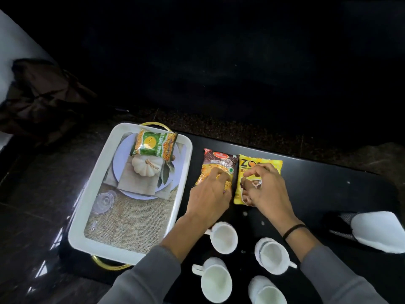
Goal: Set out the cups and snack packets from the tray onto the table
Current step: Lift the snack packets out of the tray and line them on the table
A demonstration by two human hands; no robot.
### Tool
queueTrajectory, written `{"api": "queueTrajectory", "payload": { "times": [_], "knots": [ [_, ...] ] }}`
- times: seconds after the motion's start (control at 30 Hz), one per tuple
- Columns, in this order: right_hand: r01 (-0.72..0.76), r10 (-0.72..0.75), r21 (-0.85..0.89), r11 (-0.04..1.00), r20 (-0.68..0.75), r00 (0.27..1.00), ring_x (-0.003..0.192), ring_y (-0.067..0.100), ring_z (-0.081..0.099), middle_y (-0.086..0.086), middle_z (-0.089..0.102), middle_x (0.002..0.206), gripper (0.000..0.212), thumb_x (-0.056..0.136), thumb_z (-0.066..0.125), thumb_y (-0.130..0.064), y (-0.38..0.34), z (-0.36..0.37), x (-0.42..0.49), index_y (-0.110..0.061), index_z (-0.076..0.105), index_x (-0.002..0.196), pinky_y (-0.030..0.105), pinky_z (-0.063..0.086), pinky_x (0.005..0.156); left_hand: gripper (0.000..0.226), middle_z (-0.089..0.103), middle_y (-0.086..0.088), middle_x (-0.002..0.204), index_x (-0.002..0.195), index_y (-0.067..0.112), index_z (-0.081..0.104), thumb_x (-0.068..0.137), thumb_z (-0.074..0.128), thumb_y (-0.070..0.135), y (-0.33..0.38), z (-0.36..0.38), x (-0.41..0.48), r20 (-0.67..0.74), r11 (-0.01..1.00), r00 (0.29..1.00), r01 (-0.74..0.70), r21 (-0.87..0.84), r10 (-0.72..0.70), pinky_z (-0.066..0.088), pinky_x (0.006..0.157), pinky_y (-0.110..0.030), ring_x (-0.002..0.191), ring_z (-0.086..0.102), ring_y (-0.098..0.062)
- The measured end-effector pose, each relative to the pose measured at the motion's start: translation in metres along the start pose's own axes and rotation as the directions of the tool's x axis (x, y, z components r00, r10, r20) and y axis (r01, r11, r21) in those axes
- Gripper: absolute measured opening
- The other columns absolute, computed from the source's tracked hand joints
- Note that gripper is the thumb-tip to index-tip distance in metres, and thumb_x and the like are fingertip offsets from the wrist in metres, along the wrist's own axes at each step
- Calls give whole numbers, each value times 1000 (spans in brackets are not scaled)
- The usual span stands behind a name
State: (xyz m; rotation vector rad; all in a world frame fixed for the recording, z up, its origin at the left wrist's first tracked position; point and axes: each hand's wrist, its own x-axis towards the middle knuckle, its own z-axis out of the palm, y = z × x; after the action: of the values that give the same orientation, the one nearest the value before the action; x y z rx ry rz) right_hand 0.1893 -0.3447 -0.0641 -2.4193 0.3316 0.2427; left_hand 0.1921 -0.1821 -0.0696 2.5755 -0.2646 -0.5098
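From the head camera, a black table [317, 194] is seen from above, and a white tray [185, 163] with golden handles stands on its left part. Inside the tray only one snack packet is left, a green packet [153, 143], which lies at the far end over the printed picture of a plate and a white pumpkin. On the table, just right of the tray, two more packets lie flat and touch each other side by side: a brown packet [219, 161] and, to its right, a yellow packet [270, 161]. The left hand [208, 198] rests on the near half of the brown packet, with the fingers bent and the tips pressing on its surface; it lies on top and does not close around the packet. The right hand [267, 191] is over the yellow packet with curled fingers that touch its front; whether it pinches the packet or only rests on it, I cannot tell. A black band sits on the right wrist, and both arms wear grey sleeves. Nearer to the person, four white cups [225, 238] stand upright on the table in two rows, apart from each other, and all look empty. A white cloth [377, 231] lies at the right edge of the table.
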Motion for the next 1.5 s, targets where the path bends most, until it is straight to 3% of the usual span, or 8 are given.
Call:
{"api": "queueTrajectory", "payload": {
  "times": [0.23,0.47,0.7,0.87,1.0,1.07,1.3,1.5],
  "knots": [
    [134,-131,-25,991,100,986,114,20,58,-3,61,112,2,91,70,-23,-80,55,12,-24,68,91,33,47,86,27,51,8,129,125,24,58,98,56,28,-78,-43,-19,-120,990,986,107,-88,-117,52,74,-36,100,66,-19],
    [227,-232,49,973,187,955,95,15,65,-4,65,105,3,95,65,-23,-150,104,29,-21,67,94,34,56,76,29,56,2,127,122,24,61,93,57,22,-153,-82,-24,-211,930,909,332,-159,-360,45,71,-32,111,58,-24],
    [223,-191,-183,958,177,966,128,30,49,9,43,142,48,96,61,-31,-180,150,49,-12,41,135,44,55,90,46,55,-8,127,133,10,47,93,59,28,-198,-95,-1,-72,711,766,553,-435,-639,50,87,-41,113,59,-30],
    [346,-252,-325,880,299,921,137,27,36,5,47,147,59,94,61,-39,-177,158,66,-16,42,145,42,35,111,38,72,-11,87,106,0,68,95,66,36,-202,-86,24,207,343,735,522,-781,-646,62,86,-47,78,70,-24],
    [237,-157,-166,957,391,907,131,24,40,-1,52,136,52,93,61,-41,-173,159,62,-25,48,141,42,35,107,35,72,2,71,115,7,67,94,71,34,-197,-77,28,260,115,763,399,-910,-592,64,67,-32,62,69,-12],
    [193,-142,-82,978,420,896,128,22,43,-2,51,132,50,92,62,-42,-169,159,58,-29,50,139,42,42,104,37,73,1,87,120,14,64,92,73,38,-197,-77,24,261,120,780,393,-912,-569,62,62,-26,71,71,-8],
    [-42,-87,260,965,464,881,110,12,67,-12,69,120,29,90,70,-37,-164,155,47,-39,61,117,38,54,97,43,74,-7,118,129,18,59,92,74,30,-204,-81,3,287,92,844,365,-926,-453,59,94,-44,106,73,-24],
    [-266,-5,498,825,476,879,104,-4,67,-14,75,113,49,83,76,-53,-162,149,27,-32,59,124,29,48,99,46,78,1,108,125,15,58,86,81,16,-206,-87,-13,197,173,896,284,-943,-397,55,65,-15,91,74,-5]
  ]
}}
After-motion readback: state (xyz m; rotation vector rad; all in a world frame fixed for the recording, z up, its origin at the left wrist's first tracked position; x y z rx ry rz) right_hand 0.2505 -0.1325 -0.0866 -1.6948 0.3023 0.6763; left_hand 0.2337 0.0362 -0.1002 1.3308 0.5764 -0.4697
